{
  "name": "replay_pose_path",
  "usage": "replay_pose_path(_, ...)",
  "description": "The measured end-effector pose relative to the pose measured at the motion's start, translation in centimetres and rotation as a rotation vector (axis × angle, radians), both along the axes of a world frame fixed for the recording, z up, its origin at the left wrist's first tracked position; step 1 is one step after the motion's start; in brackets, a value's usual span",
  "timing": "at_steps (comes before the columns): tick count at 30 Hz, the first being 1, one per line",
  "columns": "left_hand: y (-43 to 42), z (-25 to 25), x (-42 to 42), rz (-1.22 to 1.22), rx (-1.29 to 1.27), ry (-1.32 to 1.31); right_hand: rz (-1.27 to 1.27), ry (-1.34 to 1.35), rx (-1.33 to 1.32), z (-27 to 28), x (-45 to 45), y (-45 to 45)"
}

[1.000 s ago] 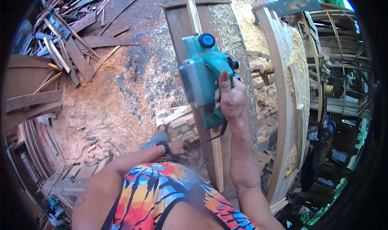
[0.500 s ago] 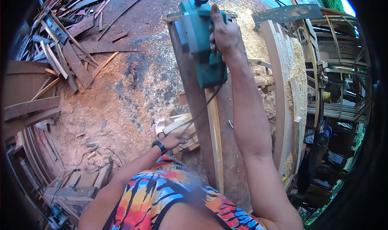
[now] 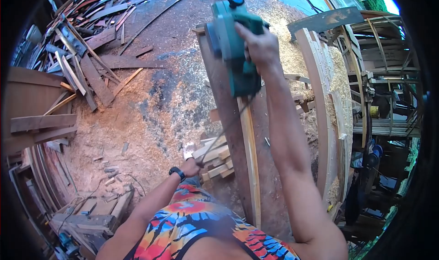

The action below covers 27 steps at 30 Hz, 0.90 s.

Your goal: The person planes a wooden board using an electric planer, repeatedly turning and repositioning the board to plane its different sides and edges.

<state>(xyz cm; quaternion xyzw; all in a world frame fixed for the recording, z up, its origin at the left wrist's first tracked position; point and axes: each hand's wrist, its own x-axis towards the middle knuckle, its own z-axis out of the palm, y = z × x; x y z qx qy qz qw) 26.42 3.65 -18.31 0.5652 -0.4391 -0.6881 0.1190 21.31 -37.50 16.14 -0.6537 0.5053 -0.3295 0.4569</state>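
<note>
My right hand (image 3: 263, 45) is closed round the handle of a green electric planer (image 3: 235, 45). The planer is over the far part of a long wooden strip (image 3: 249, 155); whether its base touches the wood is hidden. That strip lies along a dark plank (image 3: 231, 127). From the planer's rear, a dark power cord (image 3: 225, 131) runs back to my left hand (image 3: 190, 167), which is closed on it beside my body. A wristwatch (image 3: 177, 172) is on my left wrist. Just beyond that hand lie several short wood offcuts (image 3: 215, 155).
Long pale boards (image 3: 320, 109) stretch along the right side, with shavings around them. A heap of scrap wood (image 3: 87, 45) fills the upper left. Shavings cover the ground (image 3: 146, 118). At lower left stands a low wooden bench (image 3: 91, 214); racks of timber (image 3: 384, 100) are far right.
The planer has moved slightly farther along the strip, away from me. My left hand has drawn back toward my body, its fingers now more closed. The whole view has shifted a little.
</note>
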Motion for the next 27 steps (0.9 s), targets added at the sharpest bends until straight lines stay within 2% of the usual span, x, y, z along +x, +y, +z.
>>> replay_pose_path(2, 2.3, -3.2, -0.4, -0.144, -0.040, -0.210, 0.002, -0.111, -0.038, -0.1, -3.4, 4.8)
replay_pose_path(3, 1.6, -1.1, -0.2, -0.268, -0.026, -0.330, -0.006, -0.140, -0.051, -0.3, -5.3, 7.2)
replay_pose_path(6, -1.1, 4.8, 0.6, -0.230, -0.093, -0.140, -0.100, -0.082, 0.140, 0.7, -12.6, 15.5)
replay_pose_path(7, -0.5, 3.1, 0.1, -0.106, -0.281, -0.120, -0.133, -0.077, 0.166, 0.6, -14.9, 18.2)
replay_pose_path(8, -3.0, 6.3, 0.1, -0.114, -0.227, -0.124, -0.168, -0.052, 0.187, 1.0, -17.1, 20.9)
replay_pose_path(11, -8.5, 11.1, -1.4, -0.060, -0.326, -0.237, -0.272, 0.034, 0.278, 3.1, -22.7, 27.8)
replay_pose_path(12, -10.3, 10.9, -1.6, -0.015, -0.388, -0.045, -0.295, 0.077, 0.294, 3.5, -24.8, 30.4)
replay_pose_path(15, -14.0, 16.6, -4.4, 0.247, -0.082, 0.161, -0.436, 0.178, 0.365, 4.7, -29.5, 35.8)
replay_pose_path(16, -14.9, 18.1, -5.5, 0.264, 0.033, 0.229, -0.470, 0.208, 0.359, 4.9, -30.4, 37.1)
replay_pose_path(20, -17.5, 19.5, -8.2, 0.031, -0.036, -0.156, -0.522, 0.255, 0.319, 3.7, -34.0, 39.5)
replay_pose_path(23, -16.7, 19.2, -9.2, 0.167, -0.054, -0.036, -0.517, 0.184, 0.246, 1.2, -36.5, 40.0)
replay_pose_path(27, -14.6, 17.1, -8.3, 0.403, 0.043, 0.265, -0.476, 0.097, 0.235, -1.7, -38.5, 38.0)
